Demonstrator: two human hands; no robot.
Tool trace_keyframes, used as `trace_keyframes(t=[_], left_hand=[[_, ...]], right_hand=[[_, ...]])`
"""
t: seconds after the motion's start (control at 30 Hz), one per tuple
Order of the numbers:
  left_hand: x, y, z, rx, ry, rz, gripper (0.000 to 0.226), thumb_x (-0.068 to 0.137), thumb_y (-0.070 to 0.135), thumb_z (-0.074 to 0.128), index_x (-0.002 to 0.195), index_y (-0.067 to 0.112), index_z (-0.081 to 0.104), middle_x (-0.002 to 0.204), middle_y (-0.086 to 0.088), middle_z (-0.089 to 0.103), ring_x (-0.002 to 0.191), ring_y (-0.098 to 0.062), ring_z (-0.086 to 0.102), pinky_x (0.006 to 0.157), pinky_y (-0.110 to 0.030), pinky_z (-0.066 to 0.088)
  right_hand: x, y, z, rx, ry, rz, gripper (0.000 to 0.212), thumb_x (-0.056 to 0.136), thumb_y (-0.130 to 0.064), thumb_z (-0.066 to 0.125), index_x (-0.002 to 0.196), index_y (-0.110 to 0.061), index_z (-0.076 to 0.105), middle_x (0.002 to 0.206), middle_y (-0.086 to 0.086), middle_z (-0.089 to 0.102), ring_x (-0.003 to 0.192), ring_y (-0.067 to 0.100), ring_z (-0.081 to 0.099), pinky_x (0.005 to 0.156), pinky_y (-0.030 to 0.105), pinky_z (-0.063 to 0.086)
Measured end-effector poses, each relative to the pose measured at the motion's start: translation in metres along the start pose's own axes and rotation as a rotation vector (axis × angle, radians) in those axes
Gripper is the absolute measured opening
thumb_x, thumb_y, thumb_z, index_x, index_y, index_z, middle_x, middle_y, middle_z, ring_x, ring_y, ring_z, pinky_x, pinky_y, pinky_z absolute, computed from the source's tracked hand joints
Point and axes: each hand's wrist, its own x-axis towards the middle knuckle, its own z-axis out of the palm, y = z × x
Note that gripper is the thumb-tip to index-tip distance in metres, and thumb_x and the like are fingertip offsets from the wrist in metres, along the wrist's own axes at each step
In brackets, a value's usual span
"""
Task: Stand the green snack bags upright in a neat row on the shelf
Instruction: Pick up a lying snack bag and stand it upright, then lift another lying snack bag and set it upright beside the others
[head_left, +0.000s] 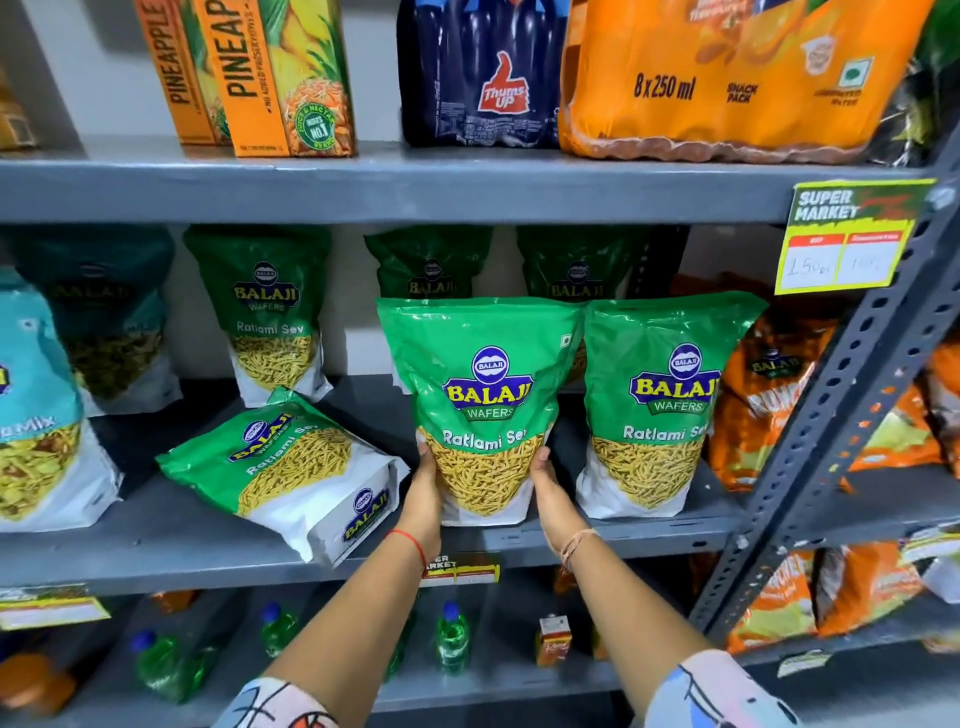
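Two hands grip a green bag (483, 405) standing near the front of the middle shelf (156, 551).

The left hand (423, 499) and right hand (550, 499) clasp its lower sides, thumbs on the front, the other fingers hidden behind it. Its base seems to rest on the shelf. Just to its right a second bag (660, 405) stands upright, close against it. To its left a third bag (291, 467) lies tipped over. Back bags (265, 312) stand upright by the wall.

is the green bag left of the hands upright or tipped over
Tipped over: the bag lies on its back on the shelf, front face up, white base toward the front edge.
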Motion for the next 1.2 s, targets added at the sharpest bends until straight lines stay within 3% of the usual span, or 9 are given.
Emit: trace_keyframes(t=[0.2,0.4,0.57,0.67,0.7,0.73,0.8,1.07,1.2], left_hand=[[-0.046,-0.006,-0.015,0.127,0.066,0.182,0.046,0.095,0.045,0.031,0.133,0.024,0.044,0.145,0.001,0.042,0.13,-0.013,0.04,0.115,-0.034,0.026],[-0.11,0.018,-0.092,0.162,0.342,0.612,0.025,0.094,0.023,0.047,0.113,0.015,0.06,0.116,-0.003,0.065,0.109,-0.009,0.059,0.091,-0.007,0.045],[-0.091,0.065,-0.14,0.0,0.573,0.405,0.026,0.094,0.017,0.047,0.118,0.009,0.051,0.112,0.0,0.053,0.108,-0.012,0.045,0.095,-0.027,0.036],[-0.069,0.082,-0.158,-0.145,0.493,0.057,0.019,0.09,0.022,0.053,0.1,0.006,0.051,0.085,-0.005,0.059,0.09,-0.022,0.052,0.072,-0.029,0.043],[-0.062,0.087,-0.164,-0.181,0.411,-0.085,0.055,0.089,0.024,0.055,0.122,-0.017,0.04,0.078,-0.008,0.062,0.077,-0.024,0.06,0.066,-0.028,0.047],[-0.057,0.089,-0.168,-0.213,0.347,-0.152,0.032,0.088,0.025,0.056,0.099,0.02,0.026,0.069,-0.012,0.06,0.056,-0.024,0.058,0.057,-0.026,0.045],[-0.049,0.094,-0.172,-0.165,0.254,-0.263,0.021,0.086,0.026,0.059,0.088,0.007,0.052,0.064,-0.013,0.047,0.037,-0.021,0.043,0.053,-0.028,0.033],[-0.013,0.09,-0.174,-0.109,0.131,-0.36,0.004,0.083,0.0,0.06,0.086,0.002,0.061,0.072,-0.013,0.066,0.071,-0.026,0.056,0.039,-0.027,0.052],[-0.001,0.081,-0.179,0.023,0.242,-0.163,0.023,0.073,-0.011,0.066,0.094,-0.002,0.061,0.08,-0.015,0.062,0.073,-0.025,0.058,0.065,-0.034,0.052]], right_hand=[[-0.022,0.022,0.002,0.106,0.103,-0.103,0.048,0.097,-0.04,0.029,0.14,-0.018,0.032,0.151,0.001,0.03,0.137,0.016,0.026,0.11,0.029,0.019],[-0.092,0.034,0.042,-0.156,0.293,-0.699,0.042,0.093,-0.047,0.033,0.105,-0.014,0.056,0.111,0.012,0.056,0.109,-0.002,0.046,0.098,0.007,0.032],[-0.089,-0.036,0.133,-0.218,0.133,-0.912,0.046,0.093,-0.045,0.035,0.105,-0.007,0.059,0.111,0.004,0.053,0.11,0.003,0.045,0.101,0.007,0.028],[-0.046,-0.08,0.18,-0.423,-0.011,-0.685,0.039,0.093,-0.035,0.042,0.117,-0.007,0.056,0.12,0.01,0.056,0.119,0.016,0.046,0.1,0.014,0.029],[-0.027,-0.092,0.194,-0.529,-0.083,-0.533,0.041,0.095,-0.034,0.041,0.121,-0.005,0.053,0.127,0.016,0.054,0.122,0.025,0.046,0.099,0.023,0.033],[-0.007,-0.101,0.204,-0.659,-0.14,-0.404,0.046,0.096,-0.036,0.038,0.122,-0.002,0.051,0.131,0.021,0.052,0.123,0.029,0.046,0.095,0.029,0.036],[0.028,-0.109,0.217,-0.903,-0.243,-0.247,0.052,0.097,-0.039,0.03,0.123,0.003,0.048,0.136,0.024,0.047,0.124,0.033,0.046,0.095,0.033,0.039],[0.07,-0.1,0.228,-0.989,-0.599,0.115,0.056,0.095,-0.04,0.039,0.134,0.0,0.039,0.144,0.014,0.04,0.132,0.027,0.039,0.109,0.032,0.032],[0.072,-0.103,0.237,-1.031,-0.533,0.036,0.065,0.093,-0.049,0.036,0.135,0.0,0.036,0.147,0.017,0.035,0.132,0.03,0.038,0.109,0.033,0.033]])
